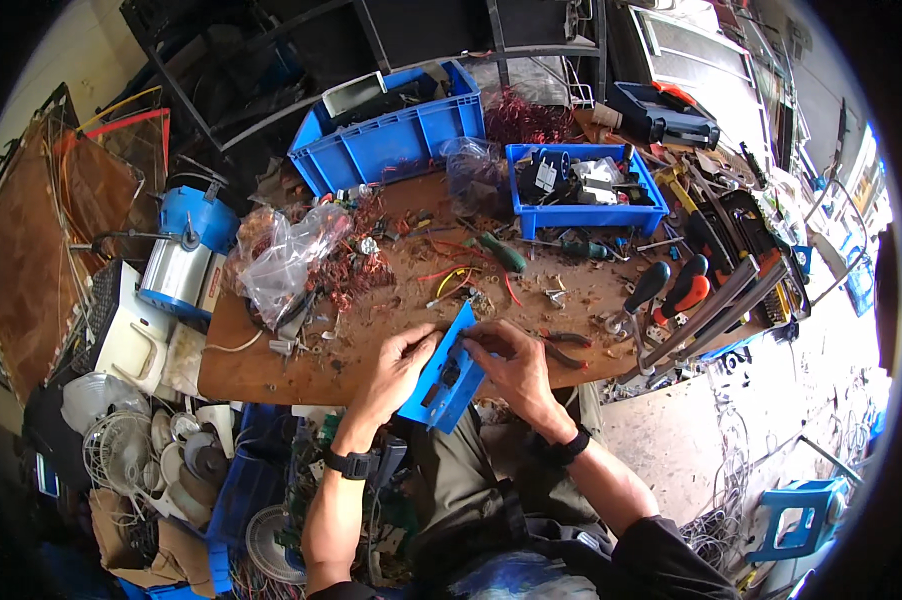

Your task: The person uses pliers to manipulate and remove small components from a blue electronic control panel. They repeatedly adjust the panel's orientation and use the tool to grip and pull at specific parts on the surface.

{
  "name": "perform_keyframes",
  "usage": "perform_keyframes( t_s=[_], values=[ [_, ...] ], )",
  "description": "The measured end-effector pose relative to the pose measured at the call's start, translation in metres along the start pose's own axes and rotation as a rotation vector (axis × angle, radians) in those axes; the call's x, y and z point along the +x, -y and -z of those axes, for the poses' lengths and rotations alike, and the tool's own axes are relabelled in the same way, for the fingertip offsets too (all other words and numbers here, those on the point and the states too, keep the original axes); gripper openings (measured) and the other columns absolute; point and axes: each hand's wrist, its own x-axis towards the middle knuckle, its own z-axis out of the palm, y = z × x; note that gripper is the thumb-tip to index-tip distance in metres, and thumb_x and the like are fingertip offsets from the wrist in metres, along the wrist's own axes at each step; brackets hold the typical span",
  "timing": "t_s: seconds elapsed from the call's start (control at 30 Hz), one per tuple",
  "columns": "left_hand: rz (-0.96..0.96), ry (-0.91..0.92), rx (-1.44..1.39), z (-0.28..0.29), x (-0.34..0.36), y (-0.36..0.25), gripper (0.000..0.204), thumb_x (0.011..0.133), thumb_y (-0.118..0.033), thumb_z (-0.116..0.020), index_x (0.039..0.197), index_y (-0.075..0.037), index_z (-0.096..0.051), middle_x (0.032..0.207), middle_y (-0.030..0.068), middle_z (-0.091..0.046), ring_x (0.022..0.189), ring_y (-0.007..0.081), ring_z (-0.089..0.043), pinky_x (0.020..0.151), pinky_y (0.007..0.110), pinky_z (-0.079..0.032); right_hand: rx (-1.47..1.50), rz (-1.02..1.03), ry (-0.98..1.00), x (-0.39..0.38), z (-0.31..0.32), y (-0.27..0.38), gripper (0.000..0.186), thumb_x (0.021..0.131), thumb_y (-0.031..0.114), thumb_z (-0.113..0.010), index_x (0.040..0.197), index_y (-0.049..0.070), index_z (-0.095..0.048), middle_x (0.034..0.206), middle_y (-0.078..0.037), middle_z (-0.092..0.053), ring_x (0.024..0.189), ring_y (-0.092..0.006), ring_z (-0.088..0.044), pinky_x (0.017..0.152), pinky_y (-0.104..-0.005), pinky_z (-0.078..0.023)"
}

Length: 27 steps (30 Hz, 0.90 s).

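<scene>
A blue panel [437, 395] with dark cutouts is held at a tilt above the front edge of the wooden workbench. My left hand [396, 375] grips its left side, fingers curled and thumb along the edge. My right hand [511, 370] holds the right side, thumb and fingers near the dark middle part, which is partly hidden. Just right of that hand lie pliers [571, 355] on the bench. Behind the panel are loose coloured wires [451, 280] and a green-handled screwdriver [503, 252] among small scraps.
The cluttered workbench [351, 365] carries two blue crates [371, 150] [586, 213], plastic bags [281, 265] with wire, and several tools [691, 290]. A blue-and-steel machine [186, 240] stands left. A pile of scrap [161, 450] lies lower left, a blue stool [791, 520] lower right.
</scene>
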Motion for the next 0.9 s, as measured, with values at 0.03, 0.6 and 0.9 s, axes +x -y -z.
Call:
perform_keyframes(
  t_s=[0.03, 0.6, 0.9],
  values=[
    [-0.056, -0.02, 0.011, -0.002, 0.002, 0.001, 0.03, 0.11, -0.022, -0.062, 0.13, 0.0, -0.07, 0.107, -0.0032, -0.071, 0.095, 0.0028, -0.061, 0.083, 0.021, -0.052, -0.003, 0.013, 0.0, 0.0, 0.001, 0.0, 0.02, 0.096, 0.007, -0.078, 0.114, 0.0, -0.074, 0.102, -0.007, -0.078, 0.094, -0.0108, -0.074, 0.084, -0.0278, -0.059],
    [-0.291, -0.231, 0.024, -0.026, -0.035, -0.028, 0.026, 0.099, 0.004, -0.071, 0.123, 0.0, -0.064, 0.118, 0.0108, -0.075, 0.11, 0.0134, -0.07, 0.096, 0.027, -0.056, 0.068, -0.006, 0.023, -0.001, -0.002, 0.005, 0.023, 0.097, 0.008, -0.076, 0.119, 0.001, -0.073, 0.107, -0.009, -0.077, 0.099, -0.0132, -0.073, 0.088, -0.0303, -0.059],
    [-0.298, -0.28, 0.113, -0.033, -0.039, -0.023, 0.025, 0.095, 0.008, -0.073, 0.12, 0.002, -0.07, 0.12, 0.0101, -0.076, 0.112, 0.0143, -0.07, 0.101, 0.03, -0.056, 0.492, -0.213, 0.2, -0.008, 0.009, 0.031, 0.021, 0.099, 0.007, -0.075, 0.118, -0.001, -0.071, 0.112, -0.007, -0.077, 0.103, -0.0105, -0.07, 0.095, -0.028, -0.057]
  ],
)
